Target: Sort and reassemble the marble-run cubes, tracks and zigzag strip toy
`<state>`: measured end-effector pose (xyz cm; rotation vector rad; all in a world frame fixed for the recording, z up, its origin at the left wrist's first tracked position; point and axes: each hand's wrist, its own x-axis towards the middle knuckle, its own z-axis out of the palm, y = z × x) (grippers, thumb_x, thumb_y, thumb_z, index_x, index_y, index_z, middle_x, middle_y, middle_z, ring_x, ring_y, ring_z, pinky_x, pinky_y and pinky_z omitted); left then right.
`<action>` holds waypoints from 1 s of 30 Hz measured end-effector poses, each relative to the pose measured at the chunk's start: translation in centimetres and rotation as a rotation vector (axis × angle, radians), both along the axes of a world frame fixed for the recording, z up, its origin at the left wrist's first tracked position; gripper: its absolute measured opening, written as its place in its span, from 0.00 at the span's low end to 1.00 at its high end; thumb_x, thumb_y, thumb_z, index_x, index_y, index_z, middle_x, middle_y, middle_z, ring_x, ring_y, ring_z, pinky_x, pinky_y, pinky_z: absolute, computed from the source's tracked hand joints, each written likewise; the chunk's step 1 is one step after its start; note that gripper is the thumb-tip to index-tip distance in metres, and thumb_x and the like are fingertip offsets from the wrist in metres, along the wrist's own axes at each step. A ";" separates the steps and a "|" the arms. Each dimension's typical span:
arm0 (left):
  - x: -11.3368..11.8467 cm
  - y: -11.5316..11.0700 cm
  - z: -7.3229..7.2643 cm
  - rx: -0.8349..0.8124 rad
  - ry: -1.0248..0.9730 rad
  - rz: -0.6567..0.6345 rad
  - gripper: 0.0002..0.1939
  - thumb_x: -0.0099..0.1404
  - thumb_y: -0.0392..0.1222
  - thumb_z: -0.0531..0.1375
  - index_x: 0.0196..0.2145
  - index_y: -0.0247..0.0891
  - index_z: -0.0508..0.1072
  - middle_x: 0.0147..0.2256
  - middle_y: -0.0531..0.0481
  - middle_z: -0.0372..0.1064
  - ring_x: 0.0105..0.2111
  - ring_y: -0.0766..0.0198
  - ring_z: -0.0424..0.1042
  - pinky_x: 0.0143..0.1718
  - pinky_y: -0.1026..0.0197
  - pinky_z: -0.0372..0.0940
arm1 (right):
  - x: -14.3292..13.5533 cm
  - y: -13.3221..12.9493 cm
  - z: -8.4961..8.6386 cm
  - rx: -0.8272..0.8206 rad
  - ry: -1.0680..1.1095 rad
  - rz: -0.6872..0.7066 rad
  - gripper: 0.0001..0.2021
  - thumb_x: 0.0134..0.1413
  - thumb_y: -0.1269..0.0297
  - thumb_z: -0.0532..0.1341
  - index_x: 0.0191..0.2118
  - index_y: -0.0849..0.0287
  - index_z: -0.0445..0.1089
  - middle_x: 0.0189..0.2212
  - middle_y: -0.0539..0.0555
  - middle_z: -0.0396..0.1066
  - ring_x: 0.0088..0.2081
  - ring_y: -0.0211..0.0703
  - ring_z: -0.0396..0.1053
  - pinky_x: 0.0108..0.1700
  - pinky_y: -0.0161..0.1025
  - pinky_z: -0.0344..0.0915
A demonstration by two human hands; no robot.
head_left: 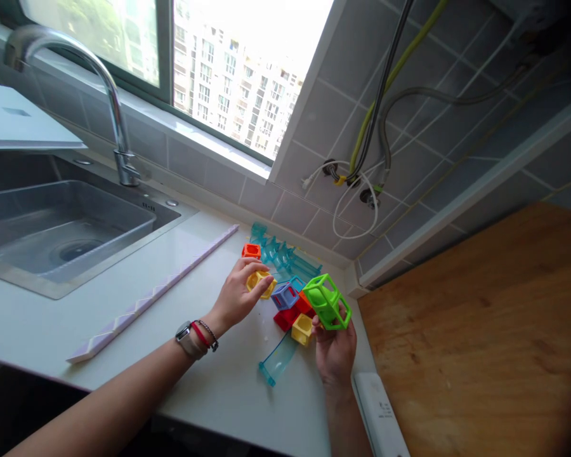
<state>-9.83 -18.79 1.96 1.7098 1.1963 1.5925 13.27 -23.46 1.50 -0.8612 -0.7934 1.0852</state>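
Note:
My left hand point(240, 287) is closed around a yellow cube block point(261, 285) with open sides, just above the white counter. My right hand point(335, 346) grips a green open-frame block point(327, 301), tilted and raised over the counter. Between the hands lies a pile: a purple-blue cube block point(284, 296), red blocks point(286, 317) and another yellow cube block point(302, 329). An orange-red cube block point(251, 251) stands just beyond my left hand. Translucent teal track pieces point(285, 255) lie behind the pile, and a teal chute piece point(278, 360) lies in front.
A long pale strip point(157, 292) lies on the counter point(209, 381), left of my hands. Further left are a sink point(171, 222) with a plastic basin point(143, 212) and a faucet point(118, 127). A wooden panel point(457, 317) and a white power strip point(380, 416) are at right.

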 end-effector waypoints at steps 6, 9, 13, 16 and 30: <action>0.0 0.4 -0.7 -0.065 0.025 -0.076 0.17 0.69 0.55 0.59 0.39 0.39 0.77 0.42 0.44 0.70 0.45 0.54 0.71 0.48 0.54 0.64 | -0.1 0.0 -0.1 0.003 0.019 0.030 0.17 0.57 0.55 0.67 0.50 0.55 0.72 0.29 0.50 0.77 0.27 0.41 0.74 0.25 0.35 0.70; -0.1 0.4 -0.8 -0.156 -0.133 -0.105 0.21 0.71 0.57 0.54 0.39 0.37 0.76 0.37 0.46 0.71 0.36 0.57 0.70 0.37 0.58 0.65 | -0.1 0.0 -0.1 0.003 0.036 0.052 0.17 0.56 0.55 0.67 0.49 0.54 0.72 0.29 0.50 0.76 0.27 0.41 0.74 0.25 0.36 0.70; -0.5 0.7 -0.6 -0.298 -0.412 -0.330 0.25 0.70 0.61 0.52 0.40 0.35 0.74 0.33 0.47 0.72 0.30 0.60 0.69 0.31 0.60 0.63 | -0.2 -0.1 0.0 0.005 0.050 0.056 0.16 0.58 0.54 0.66 0.49 0.53 0.71 0.29 0.50 0.76 0.27 0.41 0.74 0.25 0.35 0.70; -0.6 0.4 -0.2 -0.322 -0.572 -0.574 0.27 0.67 0.63 0.54 0.41 0.34 0.76 0.43 0.41 0.74 0.38 0.53 0.74 0.37 0.57 0.68 | -0.2 -0.1 -0.1 0.005 0.030 0.040 0.17 0.57 0.54 0.66 0.50 0.53 0.71 0.29 0.50 0.77 0.27 0.41 0.74 0.26 0.35 0.70; -1.0 -1.4 1.5 -0.639 -0.600 -1.321 0.41 0.65 0.65 0.51 0.67 0.37 0.56 0.48 0.33 0.75 0.46 0.43 0.75 0.46 0.47 0.65 | -1.0 -0.4 0.1 -0.015 -0.030 0.052 0.15 0.59 0.52 0.65 0.45 0.58 0.73 0.29 0.52 0.77 0.24 0.39 0.73 0.25 0.37 0.70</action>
